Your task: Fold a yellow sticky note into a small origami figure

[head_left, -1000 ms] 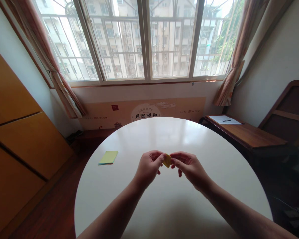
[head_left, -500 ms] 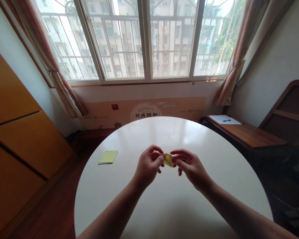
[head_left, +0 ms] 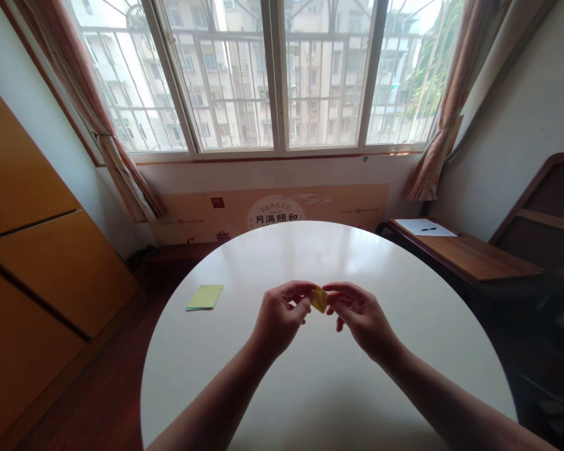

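Left hand (head_left: pixel 284 308) and right hand (head_left: pixel 356 307) pinch a small folded yellow paper (head_left: pixel 319 300) between them, held over a round white desk (head_left: pixel 329 382), yellow-green paper stack (head_left: pixel 205 297) lying near its left edge, printed banner (head_left: pixel 237 216) beyond, barred windows (head_left: pixel 235 88) behind.

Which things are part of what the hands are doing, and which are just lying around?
Part of it:
- yellow paper, small and folded, held in both hands
- left hand
- right hand
- white table, under them

Just lying around:
- paper stack, untouched, maybe spare
- white paper, off the table
- black pen, on that paper
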Available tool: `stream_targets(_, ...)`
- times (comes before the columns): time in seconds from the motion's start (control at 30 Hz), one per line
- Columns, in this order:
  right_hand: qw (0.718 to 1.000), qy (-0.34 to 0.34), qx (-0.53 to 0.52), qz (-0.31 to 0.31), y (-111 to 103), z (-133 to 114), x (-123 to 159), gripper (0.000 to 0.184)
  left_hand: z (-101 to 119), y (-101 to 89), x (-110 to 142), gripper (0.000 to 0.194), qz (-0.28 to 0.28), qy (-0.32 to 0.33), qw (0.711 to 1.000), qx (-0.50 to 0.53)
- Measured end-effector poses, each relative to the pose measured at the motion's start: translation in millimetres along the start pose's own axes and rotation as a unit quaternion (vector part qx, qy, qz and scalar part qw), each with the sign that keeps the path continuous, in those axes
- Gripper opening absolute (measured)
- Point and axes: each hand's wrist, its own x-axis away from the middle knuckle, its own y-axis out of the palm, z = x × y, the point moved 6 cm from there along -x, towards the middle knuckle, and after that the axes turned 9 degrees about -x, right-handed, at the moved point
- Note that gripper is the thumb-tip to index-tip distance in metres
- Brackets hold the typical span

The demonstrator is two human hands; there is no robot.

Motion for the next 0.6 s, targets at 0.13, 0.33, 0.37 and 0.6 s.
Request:
stream_targets(0.13, 1.000, -0.005, 0.020, -0.001, 1.9, -2.4, 0.2, 0.020, -5.5, 1.8, -0.3, 0.024, -0.013, -0.006, 1.000, -0.002)
stream_targets(0.33, 1.000, -0.005, 0.030, 0.003, 1.2, -2.9, 0.1, 0.021, -2.9, -0.8, 0.4, 0.021, 0.008, 0.032, 0.997, -0.064)
stream_targets(0.37, 1.000, -0.006, 0.029, 0.004, 1.1, -2.8, 0.0, 0.022, -1.4, -1.4, 0.4, 0.018, 0.014, 0.039, 0.997, -0.070)
stream_targets(0.6, 1.000, -0.001, 0.011, -0.002, 2.3, -1.2, -0.8, 0.026, 3.0, -1.9, -0.3, 0.017, 0.019, 0.058, 0.994, -0.096)
